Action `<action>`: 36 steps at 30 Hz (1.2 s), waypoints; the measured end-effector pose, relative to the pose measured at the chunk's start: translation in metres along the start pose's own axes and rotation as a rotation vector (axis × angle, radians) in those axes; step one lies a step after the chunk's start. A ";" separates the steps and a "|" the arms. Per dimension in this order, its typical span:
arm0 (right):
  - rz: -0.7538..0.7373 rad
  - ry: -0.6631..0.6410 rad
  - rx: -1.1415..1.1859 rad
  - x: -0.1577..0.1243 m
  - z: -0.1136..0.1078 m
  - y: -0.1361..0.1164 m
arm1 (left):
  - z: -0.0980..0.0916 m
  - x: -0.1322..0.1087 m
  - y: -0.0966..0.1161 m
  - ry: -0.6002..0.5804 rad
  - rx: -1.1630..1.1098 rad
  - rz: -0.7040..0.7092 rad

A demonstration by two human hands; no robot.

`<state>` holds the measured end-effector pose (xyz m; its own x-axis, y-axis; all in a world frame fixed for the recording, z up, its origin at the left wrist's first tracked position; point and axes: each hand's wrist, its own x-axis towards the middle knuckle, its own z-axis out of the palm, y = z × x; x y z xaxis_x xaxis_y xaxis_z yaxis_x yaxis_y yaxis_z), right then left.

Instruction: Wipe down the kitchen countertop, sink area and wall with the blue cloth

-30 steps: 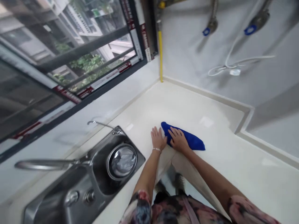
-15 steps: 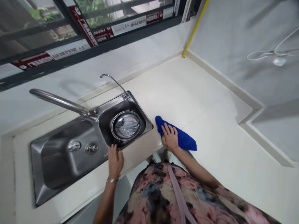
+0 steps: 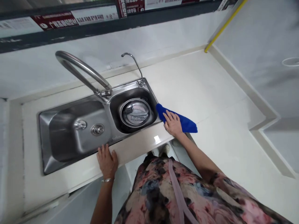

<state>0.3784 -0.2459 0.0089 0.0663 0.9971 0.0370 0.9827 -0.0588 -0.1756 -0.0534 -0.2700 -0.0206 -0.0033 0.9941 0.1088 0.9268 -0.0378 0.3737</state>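
My right hand [image 3: 173, 123] lies flat with fingers spread on a blue cloth [image 3: 184, 122], pressing it onto the cream countertop [image 3: 210, 102] right beside the steel sink [image 3: 70, 130]. The cloth's left end touches the sink's right rim. My left hand [image 3: 107, 160] rests open, palm down, on the counter's front edge just below the sink, with a bracelet at the wrist. Inside the sink's small right basin sits a round metal strainer basket [image 3: 135, 112].
A tall curved faucet [image 3: 81, 70] and a thin small tap [image 3: 134, 63] rise behind the sink. A window frame runs along the back wall. A yellow pipe [image 3: 224, 26] stands in the far corner. The counter turns along the right wall.
My right hand has slid the blue cloth left up to the sink's rim. My left hand left the cloth and came to rest on the counter edge below the sink.
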 end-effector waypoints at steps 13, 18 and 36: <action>-0.196 -0.113 -0.008 -0.063 0.022 -0.122 | 0.004 -0.006 0.008 0.056 -0.041 -0.037; -0.500 -0.211 0.043 -0.047 0.023 -0.154 | 0.004 -0.010 0.016 0.047 -0.056 -0.104; -0.460 -0.032 0.044 -0.034 0.018 -0.030 | -0.040 -0.092 0.005 -0.172 0.099 -0.022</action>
<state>0.3433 -0.2770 -0.0043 -0.3814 0.9200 0.0901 0.9004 0.3918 -0.1893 -0.0632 -0.3663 0.0086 0.0327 0.9976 -0.0604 0.9597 -0.0144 0.2805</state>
